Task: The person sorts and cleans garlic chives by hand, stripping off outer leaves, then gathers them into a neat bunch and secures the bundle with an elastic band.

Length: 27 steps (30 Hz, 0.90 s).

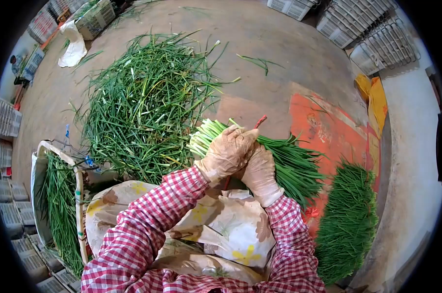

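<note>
A bundle of green stalks [294,168] with pale cut ends lies across the front of the body, pale ends to the left, leaves to the right. My left hand [228,151], in a pale glove, is closed at the middle of the bundle. Beside and touching it, my right hand [261,173], gloved too, is closed at the same spot. A red tie [261,121] sticks up just above the hands, and a bit of red shows below them. The fingertips are partly hidden, so which fingers pinch the tie is unclear.
Loose green leaves [147,107] form a big heap ahead on the left. Stacked green bundles [348,222] lie at the right by an orange sheet [323,132]. A basket of greens [79,195] stands at the left. Crates [384,49] are piled at the back right.
</note>
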Available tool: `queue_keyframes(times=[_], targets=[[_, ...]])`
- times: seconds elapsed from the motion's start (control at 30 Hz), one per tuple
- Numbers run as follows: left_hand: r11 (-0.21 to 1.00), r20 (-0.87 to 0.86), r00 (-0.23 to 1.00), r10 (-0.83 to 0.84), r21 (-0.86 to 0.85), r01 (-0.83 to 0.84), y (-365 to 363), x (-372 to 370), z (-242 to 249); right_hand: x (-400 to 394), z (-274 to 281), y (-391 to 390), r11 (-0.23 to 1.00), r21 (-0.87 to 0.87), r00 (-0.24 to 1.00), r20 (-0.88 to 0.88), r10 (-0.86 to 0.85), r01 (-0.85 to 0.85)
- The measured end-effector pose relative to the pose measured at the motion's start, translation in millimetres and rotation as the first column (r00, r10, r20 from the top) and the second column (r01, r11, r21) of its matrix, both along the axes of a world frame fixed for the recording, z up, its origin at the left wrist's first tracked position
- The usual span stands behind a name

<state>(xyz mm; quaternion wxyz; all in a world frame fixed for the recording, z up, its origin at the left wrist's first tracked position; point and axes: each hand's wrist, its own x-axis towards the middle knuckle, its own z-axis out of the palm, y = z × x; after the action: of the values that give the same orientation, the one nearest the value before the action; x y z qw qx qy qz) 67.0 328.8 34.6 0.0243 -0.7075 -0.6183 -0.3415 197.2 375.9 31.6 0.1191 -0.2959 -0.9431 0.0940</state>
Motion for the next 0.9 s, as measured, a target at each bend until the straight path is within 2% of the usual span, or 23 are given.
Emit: queue_keyframes(times=[0.03,0.07,0.1,0.17,0.2,0.27,0.3,0.33,0.4,0.43,0.5,0.53,0.6,0.63,0.7,0.77,0.83,0.87,0.9], targets=[[1.0,0.003,1.0,0.0,-0.001,0.0,1,2,1,-2,7,-2,0.998,0.015,0.998,0.017,-0.059,0.058],[0.999,-0.027,0.999,0.039,-0.016,-0.039,1,2,1,0,19,2,0.98,-0.191,0.998,0.055,-0.041,0.051],[0.996,-0.058,0.995,0.077,-0.03,-0.079,0,3,1,6,32,10,0.98,-0.192,0.998,0.056,-0.04,0.05],[0.993,-0.008,0.995,0.103,-0.063,-0.104,0,6,-8,21,58,32,0.885,-0.444,0.989,-0.037,0.141,-0.143],[0.992,-0.039,0.992,0.123,-0.034,-0.124,0,8,-11,15,79,42,0.775,-0.626,0.996,0.071,-0.049,0.083],[0.99,-0.068,0.988,0.138,-0.006,-0.139,-1,10,-12,10,60,74,0.921,-0.373,0.991,-0.031,-0.132,0.111],[0.99,-0.064,0.988,0.139,0.009,-0.139,-1,10,-9,-6,64,83,0.958,-0.276,0.984,-0.132,-0.117,0.077],[0.99,-0.059,0.988,0.141,0.025,-0.139,-1,10,-8,-21,62,87,0.959,-0.272,0.984,-0.131,-0.119,0.079],[0.995,-0.055,0.993,0.102,0.004,-0.102,-2,9,-8,-47,44,89,0.835,-0.539,0.973,0.229,0.02,0.109],[0.998,-0.052,0.997,0.064,-0.021,-0.065,-2,7,-7,-54,28,89,0.821,-0.565,0.969,0.237,0.07,0.079],[0.996,-0.071,0.994,0.084,-0.018,-0.085,-5,9,-5,-58,11,92,0.718,-0.679,0.975,0.22,0.003,0.151],[0.995,-0.073,0.993,0.095,0.009,-0.095,-7,9,-5,-58,9,90,0.72,-0.677,0.974,0.226,0.01,0.15],[0.991,-0.07,0.989,0.13,0.017,-0.129,-11,12,-6,-53,3,87,0.779,-0.623,0.997,0.076,-0.026,0.068],[0.991,-0.065,0.989,0.133,0.018,-0.132,-12,14,-8,-52,-1,88,0.781,-0.621,0.996,0.08,-0.023,0.068],[0.98,-0.035,0.986,0.164,0.116,-0.159,-13,16,-10,-53,-1,90,0.709,-0.702,0.994,-0.006,-0.105,0.071],[0.975,-0.041,0.985,0.165,0.159,-0.157,-14,15,-9,-62,5,87,0.758,-0.651,0.999,0.012,-0.041,0.039],[0.992,-0.1,0.992,0.071,0.112,-0.06,-16,12,-8,-81,25,72,0.78,-0.62,0.99,0.035,0.134,-0.084],[0.988,-0.088,0.99,0.106,0.124,-0.095,-15,13,-11,-91,31,67,0.738,-0.674,0.991,0.12,0.06,0.037],[0.987,-0.091,0.989,0.117,0.122,-0.105,-16,13,-12,-96,27,66,0.737,-0.676,0.99,0.118,0.071,0.027]])
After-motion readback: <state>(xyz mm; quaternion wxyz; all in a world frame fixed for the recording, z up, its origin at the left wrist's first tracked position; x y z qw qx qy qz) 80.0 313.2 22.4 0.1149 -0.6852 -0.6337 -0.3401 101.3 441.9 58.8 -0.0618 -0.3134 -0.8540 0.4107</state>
